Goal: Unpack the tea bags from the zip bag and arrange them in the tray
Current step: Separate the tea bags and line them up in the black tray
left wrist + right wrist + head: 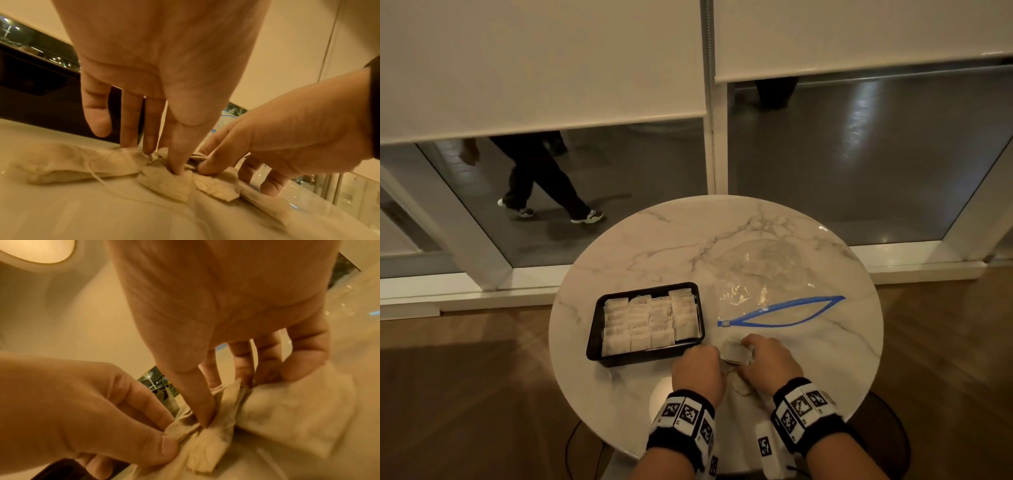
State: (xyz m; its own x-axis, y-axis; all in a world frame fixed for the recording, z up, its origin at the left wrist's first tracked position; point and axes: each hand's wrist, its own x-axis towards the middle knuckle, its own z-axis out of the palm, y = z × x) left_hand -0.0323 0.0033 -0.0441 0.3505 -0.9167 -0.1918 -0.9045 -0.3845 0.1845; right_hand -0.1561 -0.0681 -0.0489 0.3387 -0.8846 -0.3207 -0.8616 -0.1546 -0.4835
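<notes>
Both hands are working low over the near part of a round marble table. The left hand and the right hand are meeting over a small heap of loose tea bags lying on the tabletop between them.

In the left wrist view, the left hand is reaching down with its thumb and fingers closing on the crumpled edge of one tea bag, the thumb tip pressing into the paper. In the right wrist view, the right hand is pinching the same bunch of bags from the other side, thumb and forefinger closed on a fold of paper, while the left hand's fingers are pinching right beside it. A thin string is trailing from the bags across the table toward the wrist.

Just to the left of the pinch, a black tray is sitting with rows of tea bags already lined up inside, filling most of it. Beyond the right hand, away from the person, the clear zip bag is lying flat, its blue zipper gaping open toward the hands.

Farther off, beyond the window glass, a person's legs are showing on a dark floor.
</notes>
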